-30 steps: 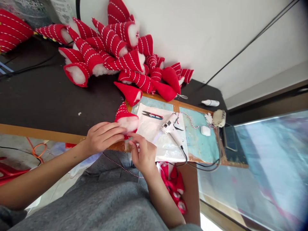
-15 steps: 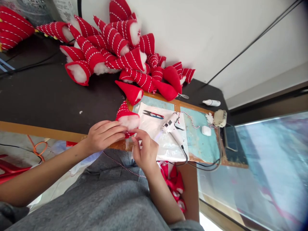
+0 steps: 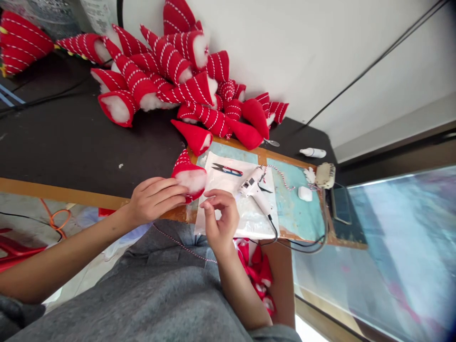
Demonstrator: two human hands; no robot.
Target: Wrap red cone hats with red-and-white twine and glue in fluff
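My left hand (image 3: 155,199) is closed on a red felt cone (image 3: 190,166) with white dotted cord around it and white stuffing showing at its wide end. The thumb is hidden behind the cone. Just right of the cone's opening, my right hand (image 3: 223,216) is apart from it, fingers bent, with a gap between thumb and forefinger and nothing visible in them. A white glue gun (image 3: 254,187) lies on a white sheet (image 3: 228,202) beyond that hand. Thread snips (image 3: 228,169) with a red and blue handle rest on the same sheet.
A heap of stuffed red cones (image 3: 167,61) lies along the wall, with a plain red cone (image 3: 195,137) nearest. At the right are a white bottle (image 3: 313,152), a white case (image 3: 305,193) and a phone (image 3: 341,204). Below the table edge, a box (image 3: 283,275) holds more red pieces.
My right hand has pulled back from the cone's rim, slightly to the right, and its thumb and forefinger have parted. My left hand stays on the cone.
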